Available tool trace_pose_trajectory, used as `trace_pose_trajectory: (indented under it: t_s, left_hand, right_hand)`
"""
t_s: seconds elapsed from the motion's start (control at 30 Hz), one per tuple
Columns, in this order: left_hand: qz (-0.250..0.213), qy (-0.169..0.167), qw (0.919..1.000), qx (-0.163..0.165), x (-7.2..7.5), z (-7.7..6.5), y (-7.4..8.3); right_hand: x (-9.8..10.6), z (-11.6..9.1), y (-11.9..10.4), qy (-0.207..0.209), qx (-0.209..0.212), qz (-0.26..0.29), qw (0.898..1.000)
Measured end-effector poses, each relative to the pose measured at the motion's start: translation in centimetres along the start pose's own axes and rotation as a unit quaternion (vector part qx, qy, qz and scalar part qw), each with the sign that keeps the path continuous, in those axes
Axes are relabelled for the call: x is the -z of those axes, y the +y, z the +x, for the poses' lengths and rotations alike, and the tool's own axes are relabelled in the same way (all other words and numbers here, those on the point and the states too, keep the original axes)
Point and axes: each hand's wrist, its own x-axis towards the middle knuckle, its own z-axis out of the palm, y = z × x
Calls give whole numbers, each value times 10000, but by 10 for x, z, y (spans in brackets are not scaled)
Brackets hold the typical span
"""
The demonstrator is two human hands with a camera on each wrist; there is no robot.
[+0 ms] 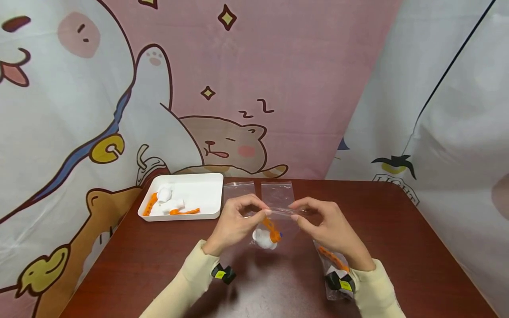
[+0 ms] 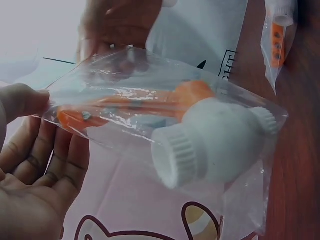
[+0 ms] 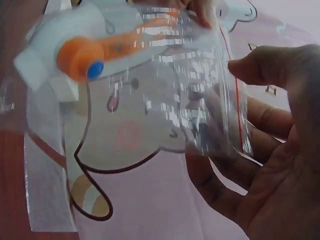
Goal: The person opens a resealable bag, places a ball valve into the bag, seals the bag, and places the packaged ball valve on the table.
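A clear zip bag (image 2: 135, 80) with a red line along its mouth hangs between both hands. In the head view the left hand (image 1: 241, 221) pinches its top edge at one end. At the other end is the right hand (image 1: 332, 227), thumb and fingers at the mouth; in the right wrist view the thumb is in front and fingers show behind the film. Inside the bag lie a white, round-bodied plastic piece (image 2: 220, 140) with ribbed ends and an orange strip with holes (image 3: 122, 45). A blue spot (image 3: 95, 69) marks the strip's round end.
A white tray (image 1: 207, 194) at the back left holds more white and orange pieces (image 1: 150, 204). Flat clear bags (image 1: 277, 191) lie behind the hands. Another filled bag (image 1: 332, 265) lies beneath the right wrist. A printed cloth (image 1: 302, 88) hangs behind the table (image 1: 397, 229).
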Motion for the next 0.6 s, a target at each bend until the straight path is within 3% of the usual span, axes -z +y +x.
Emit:
trace_pose_trajectory:
  t_s: [0.2,0.37,0.6]
  left_hand:
    - [-53,-2,10000,72,-4,-1,0]
    - [-60,-27,9998,174,-5,-3,2]
    - [137,-8,9994,321,-5,-2,3]
  right_hand:
    - [-15,6,16,-64,307,1,9995]
    - [-20,11,10,91,717,-289,9970]
    - [-26,14,7,209,881,-344,9953]
